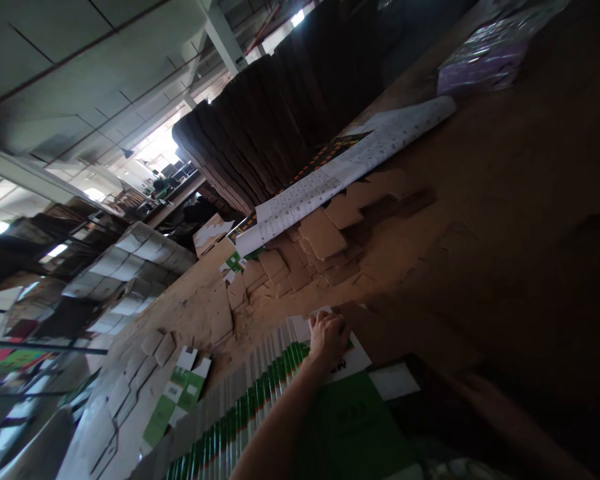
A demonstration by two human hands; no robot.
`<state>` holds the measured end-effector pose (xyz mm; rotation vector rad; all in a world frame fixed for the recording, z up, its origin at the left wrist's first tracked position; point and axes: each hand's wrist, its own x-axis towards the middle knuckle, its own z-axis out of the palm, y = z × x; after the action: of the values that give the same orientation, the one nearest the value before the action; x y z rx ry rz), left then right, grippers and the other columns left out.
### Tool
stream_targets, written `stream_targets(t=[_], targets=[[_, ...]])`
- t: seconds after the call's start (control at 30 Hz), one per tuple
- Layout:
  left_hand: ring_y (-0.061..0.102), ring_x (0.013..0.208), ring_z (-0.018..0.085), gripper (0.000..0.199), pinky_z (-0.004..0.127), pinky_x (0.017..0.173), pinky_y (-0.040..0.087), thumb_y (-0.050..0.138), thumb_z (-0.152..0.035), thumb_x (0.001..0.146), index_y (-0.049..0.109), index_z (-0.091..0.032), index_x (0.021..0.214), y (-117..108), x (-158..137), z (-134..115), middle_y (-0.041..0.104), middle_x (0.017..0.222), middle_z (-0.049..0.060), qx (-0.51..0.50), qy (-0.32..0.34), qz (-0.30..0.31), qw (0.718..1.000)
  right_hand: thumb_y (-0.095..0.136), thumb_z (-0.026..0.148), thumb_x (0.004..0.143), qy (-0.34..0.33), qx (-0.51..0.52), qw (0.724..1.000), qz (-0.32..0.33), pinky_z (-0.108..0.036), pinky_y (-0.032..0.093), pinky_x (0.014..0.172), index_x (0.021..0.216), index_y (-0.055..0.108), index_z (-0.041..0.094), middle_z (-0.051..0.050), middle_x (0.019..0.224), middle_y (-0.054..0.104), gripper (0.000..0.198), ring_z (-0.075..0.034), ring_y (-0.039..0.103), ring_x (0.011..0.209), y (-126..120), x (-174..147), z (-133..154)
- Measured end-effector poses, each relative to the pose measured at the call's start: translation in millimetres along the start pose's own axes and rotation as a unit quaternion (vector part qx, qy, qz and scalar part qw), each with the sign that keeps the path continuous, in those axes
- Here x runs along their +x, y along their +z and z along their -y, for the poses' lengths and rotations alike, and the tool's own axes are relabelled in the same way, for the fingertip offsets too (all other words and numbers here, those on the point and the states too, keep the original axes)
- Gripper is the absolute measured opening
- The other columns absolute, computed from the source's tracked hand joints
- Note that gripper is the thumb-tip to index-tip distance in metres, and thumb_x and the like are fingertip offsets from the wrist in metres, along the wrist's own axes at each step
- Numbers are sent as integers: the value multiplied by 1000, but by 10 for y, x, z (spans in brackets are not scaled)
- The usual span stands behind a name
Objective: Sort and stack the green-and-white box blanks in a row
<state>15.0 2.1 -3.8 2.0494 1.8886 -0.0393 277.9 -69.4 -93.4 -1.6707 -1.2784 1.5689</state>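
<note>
My left hand (327, 337) has its fingers curled over the top edge of a flat green and white printed carton (355, 413) at the near end of a row. That row of green and white flat cartons (250, 400) leans in a tight, fanned line running to the lower left. In deep shadow at the lower right is my right hand (473, 390), close to the carton's right side. Its fingers are too dark to make out.
Brown cardboard pieces (323, 233) lie beyond the row, beside a rolled white printed sheet (305, 193). A loose green carton (177, 397) rests at the left. Tall dark stacks (280, 120) stand behind, and a plastic-wrapped purple bundle (483, 67) sits at the upper right.
</note>
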Motion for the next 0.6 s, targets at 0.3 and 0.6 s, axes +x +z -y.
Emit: stream_targets(t=[0.3,0.6], targets=[[61,102,21,46,32,92,43,25,-36,101,69,-23,107,-39,-24,61,71,105,6,-24,-15,25,999,41,56,89,-223,-89,965,103,-48,47,103,101,76,24,-12,113,73,49,-30,62,118,255,20,215],[60,106,22,32,32,95,44,45,-37,94,67,-24,114,0,-54,82,69,107,5,-26,7,40,999,39,52,95,-270,-121,946,134,-45,41,109,118,71,29,-7,136,61,45,-27,50,131,356,56,20]])
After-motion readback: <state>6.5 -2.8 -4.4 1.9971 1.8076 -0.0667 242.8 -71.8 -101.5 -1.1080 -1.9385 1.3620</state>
